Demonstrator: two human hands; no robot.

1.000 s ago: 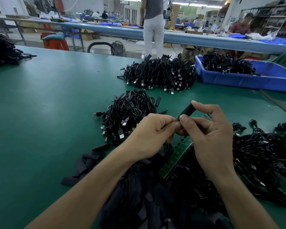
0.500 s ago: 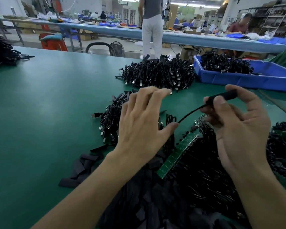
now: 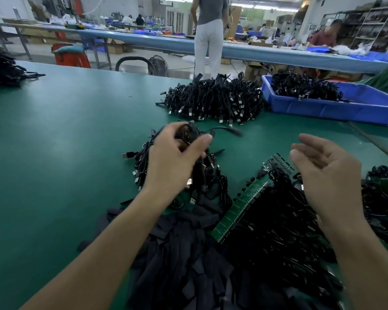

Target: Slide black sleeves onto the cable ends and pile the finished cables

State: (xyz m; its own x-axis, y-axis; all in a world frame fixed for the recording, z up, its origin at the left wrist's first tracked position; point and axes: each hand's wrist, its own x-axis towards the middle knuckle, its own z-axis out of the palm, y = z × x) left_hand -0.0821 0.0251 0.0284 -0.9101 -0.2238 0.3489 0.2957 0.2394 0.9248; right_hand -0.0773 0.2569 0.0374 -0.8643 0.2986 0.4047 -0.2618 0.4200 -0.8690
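The left hand [image 3: 173,162] is gripping a coiled cable [image 3: 188,133], fingers and thumb curling round it, and it's hovering right over the near pile [image 3: 141,157] of cables on the green worktop [image 3: 54,142]. One end of that cable is sticking out to the right of the hand, looking thick and dark at the tip, though it's too blurred to say more. The right hand [image 3: 327,175] is hanging open, fingers relaxed, carrying nothing, above a tangle of loose cables [image 3: 278,231] and a green circuit board strip [image 3: 240,211] that is lying tilted against them. A heap of black sleeves [image 3: 177,253] is sitting at the near edge, between the two forearms. Farther back, a bigger pile [image 3: 213,101] of cables is resting just beside a blue bin [image 3: 367,110], which is holding more cables. Beyond the worktop, a person in pale trousers [image 3: 207,41] is standing, back turned to us.
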